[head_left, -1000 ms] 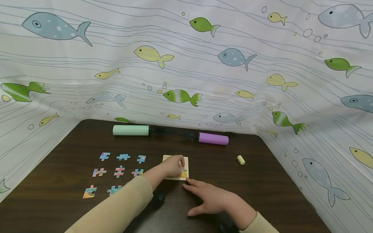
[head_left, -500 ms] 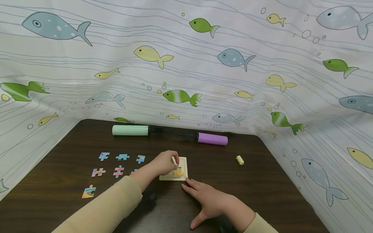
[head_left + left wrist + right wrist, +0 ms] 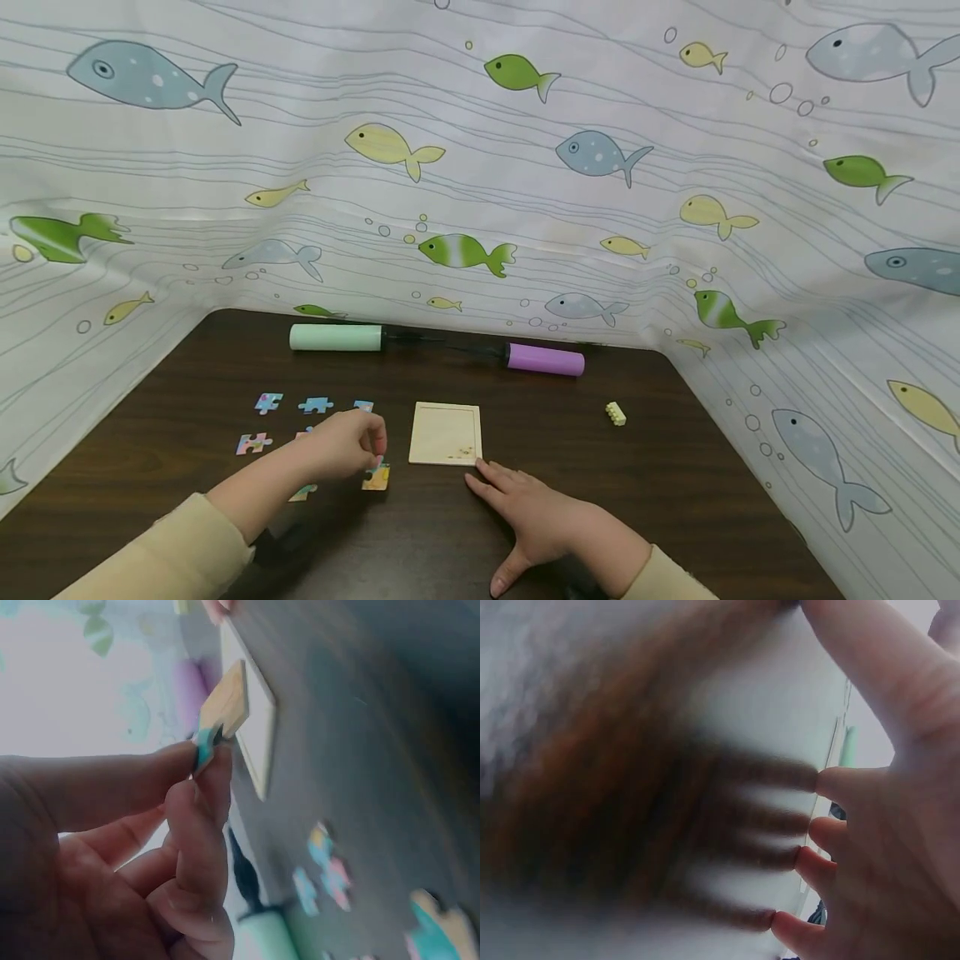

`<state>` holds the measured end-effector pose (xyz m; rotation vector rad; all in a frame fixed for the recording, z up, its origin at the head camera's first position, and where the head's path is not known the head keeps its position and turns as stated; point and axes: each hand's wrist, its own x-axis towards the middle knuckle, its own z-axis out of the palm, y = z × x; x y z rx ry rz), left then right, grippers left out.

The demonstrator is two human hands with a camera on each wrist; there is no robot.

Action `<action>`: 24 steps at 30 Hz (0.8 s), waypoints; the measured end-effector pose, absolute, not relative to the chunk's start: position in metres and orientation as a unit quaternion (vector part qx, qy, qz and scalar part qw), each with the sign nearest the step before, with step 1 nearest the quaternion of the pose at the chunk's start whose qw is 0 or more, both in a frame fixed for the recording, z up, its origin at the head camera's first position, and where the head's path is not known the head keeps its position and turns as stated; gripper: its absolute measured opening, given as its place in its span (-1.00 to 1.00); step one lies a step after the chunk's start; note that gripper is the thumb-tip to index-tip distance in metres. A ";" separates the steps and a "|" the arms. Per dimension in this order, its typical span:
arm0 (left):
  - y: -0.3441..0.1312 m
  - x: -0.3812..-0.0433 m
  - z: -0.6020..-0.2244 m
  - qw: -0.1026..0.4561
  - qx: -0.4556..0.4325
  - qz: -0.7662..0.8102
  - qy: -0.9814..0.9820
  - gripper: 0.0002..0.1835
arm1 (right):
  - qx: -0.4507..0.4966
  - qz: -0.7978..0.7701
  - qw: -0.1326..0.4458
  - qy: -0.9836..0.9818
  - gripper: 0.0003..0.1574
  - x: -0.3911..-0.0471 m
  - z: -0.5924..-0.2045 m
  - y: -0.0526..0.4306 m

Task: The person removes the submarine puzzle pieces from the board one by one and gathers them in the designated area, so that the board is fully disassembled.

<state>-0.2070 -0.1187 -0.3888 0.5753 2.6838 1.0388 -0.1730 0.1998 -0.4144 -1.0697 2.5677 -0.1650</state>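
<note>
My left hand [image 3: 348, 446] pinches a jigsaw piece [image 3: 377, 477] between thumb and fingertips. The piece is yellow-orange with a blue part, and it hangs left of a square wooden puzzle tray [image 3: 442, 427]. In the left wrist view the piece [image 3: 226, 701] tilts up from the fingertips, overlapping the pale tray [image 3: 257, 750]. That tray has a raised rim and small printed marks in its lower right corner. My right hand [image 3: 536, 517] rests on the table with fingers spread, a fingertip right at the tray's lower right corner.
Several loose jigsaw pieces, among them a blue one [image 3: 316, 405] and a pink one [image 3: 253, 443], lie at the left, partly hidden by the left arm. Behind stand a green cylinder [image 3: 335, 337] and a purple cylinder [image 3: 545, 359] with black ends. A yellow toy brick [image 3: 616, 413] lies right.
My left hand has lifted the jigsaw piece off the tray's lower right corner and carried it left, baring the tray. The right hand has kept its place, its thumb spread wider.
</note>
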 end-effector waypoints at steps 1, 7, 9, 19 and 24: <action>-0.124 -0.205 -0.390 0.110 0.191 0.356 0.908 -0.77 | -0.378 -0.059 0.176 0.907 0.55 -0.173 -0.414 0.200; -0.146 -0.202 -0.398 0.141 0.188 0.403 0.884 -0.80 | -0.373 -0.059 0.179 0.908 0.55 -0.175 -0.414 0.200; -0.150 -0.203 -0.400 0.142 0.186 0.405 0.884 -0.82 | -0.373 -0.060 0.180 0.908 0.55 -0.175 -0.414 0.200; -0.160 -0.202 -0.394 0.101 0.146 0.354 0.918 -0.87 | -0.378 -0.064 0.176 0.907 0.54 -0.176 -0.411 0.198; -0.161 -0.196 -0.385 0.085 0.140 0.353 0.921 -0.86 | -0.369 -0.077 0.180 0.909 0.49 -0.175 -0.410 0.202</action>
